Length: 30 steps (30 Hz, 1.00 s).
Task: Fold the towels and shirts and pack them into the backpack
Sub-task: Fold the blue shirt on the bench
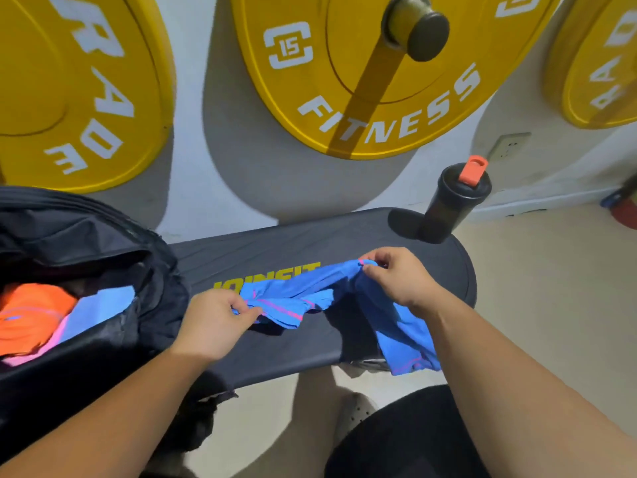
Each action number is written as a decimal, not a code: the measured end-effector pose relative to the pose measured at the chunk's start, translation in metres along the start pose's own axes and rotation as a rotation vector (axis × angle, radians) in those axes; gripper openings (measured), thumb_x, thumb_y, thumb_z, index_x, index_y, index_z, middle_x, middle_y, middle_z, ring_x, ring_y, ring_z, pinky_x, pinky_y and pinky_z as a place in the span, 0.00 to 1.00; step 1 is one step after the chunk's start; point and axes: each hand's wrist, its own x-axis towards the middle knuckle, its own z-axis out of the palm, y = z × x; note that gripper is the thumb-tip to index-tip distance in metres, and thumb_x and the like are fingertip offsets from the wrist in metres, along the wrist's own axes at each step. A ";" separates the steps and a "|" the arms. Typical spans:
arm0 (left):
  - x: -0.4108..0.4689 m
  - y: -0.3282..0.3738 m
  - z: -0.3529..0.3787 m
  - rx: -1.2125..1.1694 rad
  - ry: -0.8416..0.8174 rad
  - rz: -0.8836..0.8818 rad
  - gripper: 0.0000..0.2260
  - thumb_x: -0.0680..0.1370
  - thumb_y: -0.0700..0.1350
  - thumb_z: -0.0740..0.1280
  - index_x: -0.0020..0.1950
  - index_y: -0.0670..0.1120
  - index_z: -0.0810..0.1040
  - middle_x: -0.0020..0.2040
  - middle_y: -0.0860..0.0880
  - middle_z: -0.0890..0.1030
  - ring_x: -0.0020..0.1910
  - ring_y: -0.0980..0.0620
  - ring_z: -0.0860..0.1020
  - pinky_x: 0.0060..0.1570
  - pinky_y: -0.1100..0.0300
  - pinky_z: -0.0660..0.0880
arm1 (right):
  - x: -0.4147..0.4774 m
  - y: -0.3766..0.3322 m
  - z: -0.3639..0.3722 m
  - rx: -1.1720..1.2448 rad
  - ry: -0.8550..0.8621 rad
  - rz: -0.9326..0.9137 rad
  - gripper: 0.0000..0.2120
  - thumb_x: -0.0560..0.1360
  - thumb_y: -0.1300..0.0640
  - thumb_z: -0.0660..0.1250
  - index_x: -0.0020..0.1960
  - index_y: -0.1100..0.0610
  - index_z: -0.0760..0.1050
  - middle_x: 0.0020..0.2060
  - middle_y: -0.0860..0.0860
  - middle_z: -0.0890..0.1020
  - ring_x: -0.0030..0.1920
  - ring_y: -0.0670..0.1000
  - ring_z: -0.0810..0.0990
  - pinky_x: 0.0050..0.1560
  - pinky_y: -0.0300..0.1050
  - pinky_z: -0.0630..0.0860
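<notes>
Pinching the blue shirt at two spots, I have it bunched across the middle of the frame over the black counter. My left grip nips a pink-stitched edge between thumb and fingers, and my right grip curls round another edge, higher and to the right. I judge the fabric thin, light and limp — it sags between the two holds and one end droops off the counter's near edge at lower right, so taking it by the seams should spread it best. Whether I hold collar, sleeve or hem I cannot make out in the crumple. At left the backpack gapes, with an orange garment and a pale blue piece inside — its depths are dark, its lower part cut off
</notes>
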 end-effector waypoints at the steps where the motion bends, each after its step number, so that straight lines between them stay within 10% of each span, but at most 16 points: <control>1: -0.007 -0.004 -0.009 0.000 0.013 0.008 0.16 0.71 0.48 0.78 0.26 0.51 0.75 0.27 0.55 0.76 0.32 0.58 0.74 0.33 0.66 0.66 | -0.004 -0.008 0.001 -0.001 0.023 -0.012 0.07 0.78 0.57 0.67 0.42 0.51 0.80 0.31 0.42 0.79 0.30 0.38 0.74 0.33 0.30 0.67; 13: -0.030 -0.002 -0.089 -0.116 0.006 0.160 0.16 0.71 0.34 0.68 0.48 0.56 0.77 0.37 0.52 0.80 0.33 0.55 0.76 0.31 0.68 0.68 | -0.060 -0.116 -0.026 0.312 0.095 -0.094 0.20 0.77 0.45 0.66 0.43 0.63 0.76 0.36 0.53 0.74 0.39 0.51 0.71 0.42 0.47 0.67; 18: -0.036 -0.007 -0.107 -0.018 0.019 0.209 0.11 0.71 0.37 0.68 0.33 0.52 0.81 0.35 0.55 0.82 0.39 0.54 0.79 0.41 0.57 0.75 | -0.072 -0.168 -0.056 0.248 0.217 -0.207 0.16 0.80 0.47 0.64 0.45 0.59 0.78 0.36 0.51 0.74 0.39 0.51 0.71 0.40 0.45 0.66; 24: -0.038 -0.023 -0.124 -0.160 0.221 0.152 0.15 0.74 0.34 0.62 0.43 0.51 0.83 0.42 0.56 0.79 0.37 0.47 0.80 0.46 0.52 0.79 | -0.082 -0.158 -0.068 0.276 0.517 -0.178 0.15 0.78 0.48 0.65 0.42 0.59 0.78 0.33 0.51 0.71 0.37 0.48 0.68 0.38 0.45 0.64; 30: -0.033 -0.004 -0.146 -0.435 0.164 0.140 0.18 0.74 0.32 0.57 0.39 0.51 0.81 0.37 0.48 0.79 0.31 0.41 0.77 0.35 0.47 0.82 | -0.096 -0.121 -0.036 0.228 0.344 0.001 0.13 0.75 0.57 0.67 0.33 0.62 0.73 0.29 0.54 0.63 0.27 0.51 0.63 0.26 0.44 0.66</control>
